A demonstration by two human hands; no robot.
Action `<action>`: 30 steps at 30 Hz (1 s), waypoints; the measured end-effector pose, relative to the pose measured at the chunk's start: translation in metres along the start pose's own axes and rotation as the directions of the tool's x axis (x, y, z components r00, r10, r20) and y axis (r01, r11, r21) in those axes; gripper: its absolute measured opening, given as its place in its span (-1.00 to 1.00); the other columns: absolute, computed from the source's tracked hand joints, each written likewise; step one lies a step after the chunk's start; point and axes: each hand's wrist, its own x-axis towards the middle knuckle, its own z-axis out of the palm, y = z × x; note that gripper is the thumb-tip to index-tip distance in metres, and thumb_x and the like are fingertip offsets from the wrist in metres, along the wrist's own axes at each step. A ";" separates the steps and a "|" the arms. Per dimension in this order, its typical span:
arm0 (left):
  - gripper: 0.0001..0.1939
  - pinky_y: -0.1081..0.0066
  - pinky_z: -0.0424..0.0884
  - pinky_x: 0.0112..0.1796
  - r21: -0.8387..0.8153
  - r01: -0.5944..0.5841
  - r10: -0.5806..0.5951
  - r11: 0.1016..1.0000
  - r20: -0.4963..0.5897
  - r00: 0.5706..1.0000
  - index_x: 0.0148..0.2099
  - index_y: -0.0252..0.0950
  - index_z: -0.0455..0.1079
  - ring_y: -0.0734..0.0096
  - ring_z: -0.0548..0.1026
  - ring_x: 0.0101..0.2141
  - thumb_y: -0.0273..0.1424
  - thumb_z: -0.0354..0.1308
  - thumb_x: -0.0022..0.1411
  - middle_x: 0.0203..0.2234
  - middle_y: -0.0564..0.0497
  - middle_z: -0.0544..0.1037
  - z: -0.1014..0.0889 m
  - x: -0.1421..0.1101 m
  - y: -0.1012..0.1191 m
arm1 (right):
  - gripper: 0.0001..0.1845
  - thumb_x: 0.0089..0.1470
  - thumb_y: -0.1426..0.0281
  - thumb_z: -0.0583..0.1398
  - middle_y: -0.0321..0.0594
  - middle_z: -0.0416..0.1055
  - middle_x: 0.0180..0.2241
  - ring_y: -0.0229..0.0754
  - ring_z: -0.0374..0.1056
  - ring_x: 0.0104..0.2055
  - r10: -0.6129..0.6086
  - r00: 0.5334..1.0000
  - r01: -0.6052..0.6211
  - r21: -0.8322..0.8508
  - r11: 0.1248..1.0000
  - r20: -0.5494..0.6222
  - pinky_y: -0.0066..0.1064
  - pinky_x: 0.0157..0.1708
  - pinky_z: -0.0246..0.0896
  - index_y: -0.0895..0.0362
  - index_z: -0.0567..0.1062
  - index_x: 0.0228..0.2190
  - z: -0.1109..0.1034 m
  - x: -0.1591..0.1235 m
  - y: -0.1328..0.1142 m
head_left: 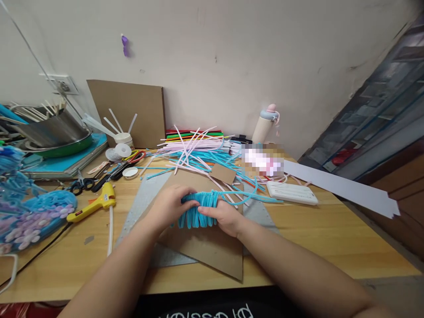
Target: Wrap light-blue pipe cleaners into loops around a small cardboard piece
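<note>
A tight bundle of blue pipe cleaners [198, 208] lies over a brown cardboard sheet [212, 251] at the middle of the wooden table. My left hand [168, 205] is closed around the bundle's left end. From the right, my right hand [222, 216] pinches the bundle with thumb on top. Loose ends of the blue pipe cleaners trail off to the right, toward a pile of loose blue and pink pipe cleaners [198, 157] behind the cardboard.
A yellow glue gun [94, 205] and black scissors [82, 184] lie at left, near tape rolls [118, 152]. Blue and purple craft flowers [28, 216] fill the left edge. A white remote-like device [292, 193], a bottle [265, 126] and a white paper strip [341, 187] sit at right.
</note>
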 end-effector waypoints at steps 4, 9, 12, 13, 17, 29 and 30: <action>-0.71 0.37 0.30 -0.27 -0.234 0.046 -0.082 0.971 -0.147 0.986 -0.14 -0.22 0.40 0.34 0.41 -0.32 -0.26 0.14 0.06 -0.35 -0.02 0.48 0.009 0.002 -0.001 | -0.61 -0.25 0.29 0.34 -0.21 0.50 -0.29 -0.11 0.39 -0.23 -0.025 0.994 0.023 -0.016 1.000 -0.105 -0.17 -0.11 0.22 0.13 0.52 -0.28 0.000 0.002 0.001; -0.50 0.47 0.32 -0.39 -0.711 0.213 -0.365 0.670 -0.067 0.928 -0.02 -0.32 0.29 0.43 0.42 -0.37 -0.12 0.12 0.06 -0.27 -0.07 0.45 -0.001 0.006 -0.010 | -0.58 -0.26 0.32 0.34 -0.15 0.50 -0.26 -0.06 0.42 -0.25 -0.060 0.992 0.076 0.139 0.987 -0.109 -0.14 -0.15 0.27 0.16 0.52 -0.26 -0.002 0.005 -0.007; -0.56 0.49 0.31 -0.45 -0.749 0.334 -0.253 0.572 0.225 0.941 -0.19 -0.37 0.39 0.48 0.41 -0.49 -0.13 0.19 -0.01 -0.43 -0.03 0.48 -0.005 0.004 -0.015 | -0.61 -0.23 0.32 0.33 -0.16 0.50 -0.24 -0.07 0.42 -0.23 -0.078 0.993 0.092 0.161 0.983 -0.088 -0.15 -0.12 0.26 0.14 0.53 -0.25 -0.003 0.005 -0.011; -0.60 0.48 0.32 -0.45 -0.736 0.349 -0.216 0.580 0.274 0.937 -0.26 -0.38 0.41 0.48 0.41 -0.50 -0.15 0.23 -0.04 -0.47 -0.01 0.49 -0.004 0.003 -0.015 | -0.62 -0.22 0.32 0.33 -0.17 0.50 -0.24 -0.08 0.42 -0.22 -0.093 0.991 0.106 0.139 0.985 -0.099 -0.15 -0.11 0.25 0.13 0.53 -0.26 -0.004 0.005 -0.011; -0.64 0.40 0.37 -0.34 -0.677 0.359 -0.206 0.643 0.298 0.932 -0.27 -0.37 0.45 0.40 0.45 -0.44 -0.23 0.29 -0.10 -0.44 -0.02 0.54 0.006 0.000 -0.014 | -0.66 -0.23 0.26 0.33 -0.19 0.51 -0.31 -0.08 0.42 -0.26 -0.175 0.965 0.163 -0.076 0.984 -0.197 -0.14 -0.12 0.25 0.14 0.54 -0.34 -0.007 0.007 -0.006; -0.66 0.42 0.42 -0.34 -0.832 0.539 -0.422 0.133 0.444 0.790 -0.18 -0.40 0.41 0.33 0.53 -0.39 -0.34 0.27 -0.02 -0.34 -0.14 0.57 0.022 0.006 -0.015 | -0.56 -0.22 0.29 0.33 -0.21 0.49 -0.30 -0.20 0.41 -0.37 0.025 0.974 0.006 0.136 0.991 -0.226 -0.38 -0.37 0.30 0.11 0.45 -0.22 -0.013 0.013 -0.003; -0.66 0.42 0.42 -0.35 -0.834 0.537 -0.434 0.127 0.440 0.786 -0.17 -0.40 0.41 0.33 0.53 -0.40 -0.35 0.26 -0.02 -0.34 -0.14 0.57 0.022 0.007 -0.016 | -0.58 -0.22 0.30 0.34 -0.22 0.49 -0.31 -0.22 0.40 -0.40 0.055 0.976 -0.023 0.153 0.988 -0.212 -0.41 -0.41 0.29 0.11 0.46 -0.23 -0.014 0.013 -0.004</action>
